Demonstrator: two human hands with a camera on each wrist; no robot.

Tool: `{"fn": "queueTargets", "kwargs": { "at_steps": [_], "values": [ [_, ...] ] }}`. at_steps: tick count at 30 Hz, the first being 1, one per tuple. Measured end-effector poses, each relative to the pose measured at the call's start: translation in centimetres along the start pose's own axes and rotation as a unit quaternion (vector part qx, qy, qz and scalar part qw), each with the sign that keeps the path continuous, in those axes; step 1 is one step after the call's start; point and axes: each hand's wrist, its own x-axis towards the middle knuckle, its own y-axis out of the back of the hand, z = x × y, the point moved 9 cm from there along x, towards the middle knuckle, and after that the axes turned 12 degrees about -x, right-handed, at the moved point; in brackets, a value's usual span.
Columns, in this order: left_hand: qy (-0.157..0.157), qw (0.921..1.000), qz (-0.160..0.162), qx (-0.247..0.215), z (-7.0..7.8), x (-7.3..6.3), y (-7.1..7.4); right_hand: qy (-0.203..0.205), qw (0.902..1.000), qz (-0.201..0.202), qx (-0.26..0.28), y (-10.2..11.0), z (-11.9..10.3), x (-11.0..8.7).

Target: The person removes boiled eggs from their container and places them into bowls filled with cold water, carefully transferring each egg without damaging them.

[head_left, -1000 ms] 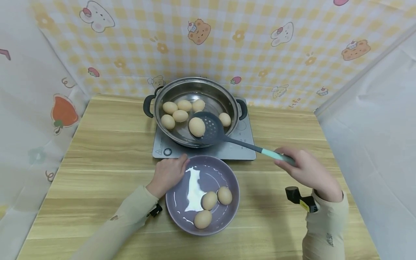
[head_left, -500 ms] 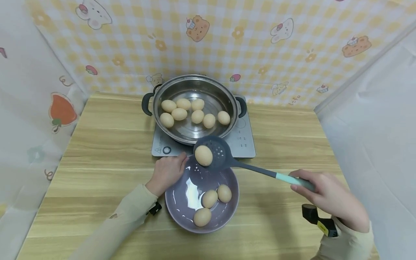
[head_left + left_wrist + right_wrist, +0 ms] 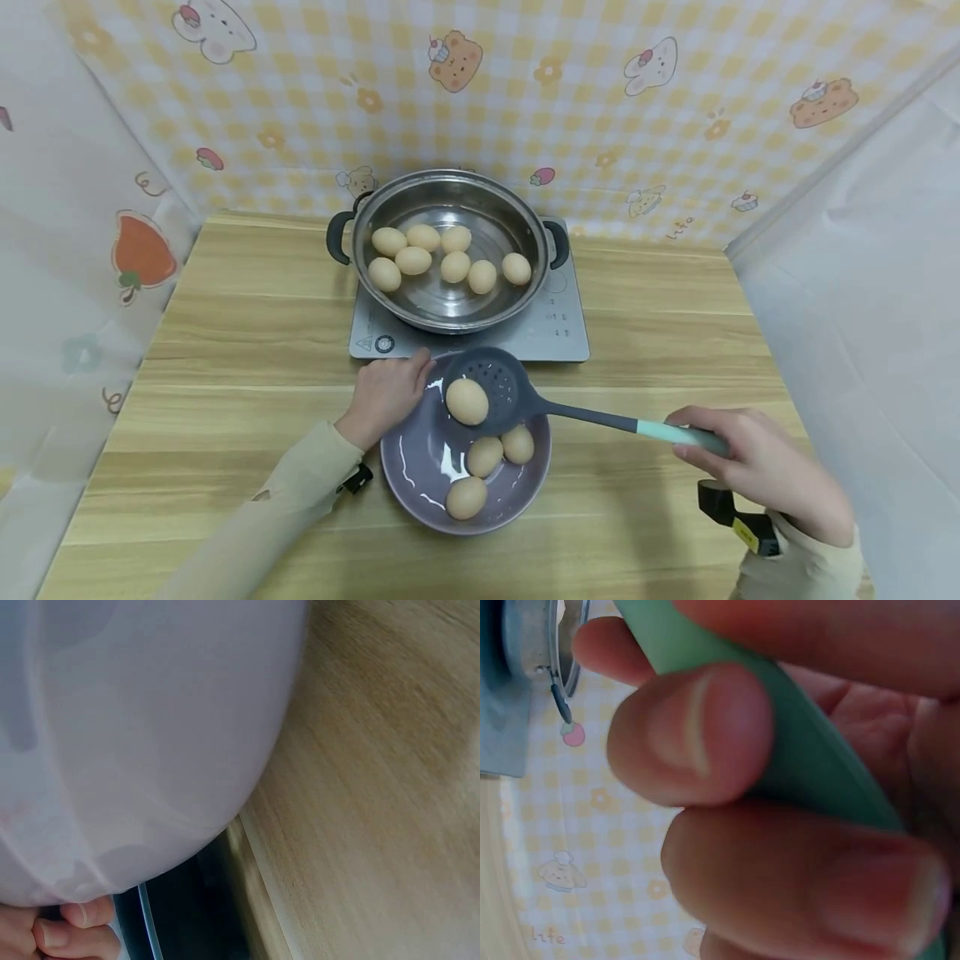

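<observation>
My right hand (image 3: 757, 458) grips the mint-and-grey handle of a dark grey skimmer (image 3: 495, 375). In the right wrist view the fingers (image 3: 697, 735) curl around the green handle (image 3: 817, 750). One brown egg (image 3: 467, 402) lies in the skimmer's perforated head, low over the far half of a purple bowl (image 3: 420, 492). Three more eggs (image 3: 467, 498) sit in the bowl's near half. My left hand (image 3: 384, 398) holds the bowl's far-left rim, thumb on top. In the left wrist view its curled fingers (image 3: 79, 937) show beside the bowl's outer wall (image 3: 172, 735).
Just behind the bowl, a steel pot (image 3: 450, 321) with black side handles stands on a grey induction cooker (image 3: 517, 342) and contains several eggs (image 3: 413, 261). A wooden table (image 3: 247, 400) lies underneath. A checked cloth wall (image 3: 510, 125) closes the back.
The right hand has drawn the skimmer with its egg from the pot toward me, lowering it over the bowl. My left hand stays at the rim.
</observation>
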Motion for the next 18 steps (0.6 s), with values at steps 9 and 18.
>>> {"fn": "queueTargets", "kwargs": {
  "at_steps": [9, 18],
  "values": [
    [-0.018, 0.9998, 0.009, 0.005, 0.2, -0.1, 0.1, -0.008, 0.9992, -0.027, -0.027, -1.8, 0.5, 0.8],
    [-0.021, 0.9997, 0.008, 0.003, 0.4, -0.1, 0.3, -0.004, 0.9982, 0.0, -0.06, -2.0, 0.4, 1.9]
  ]
}}
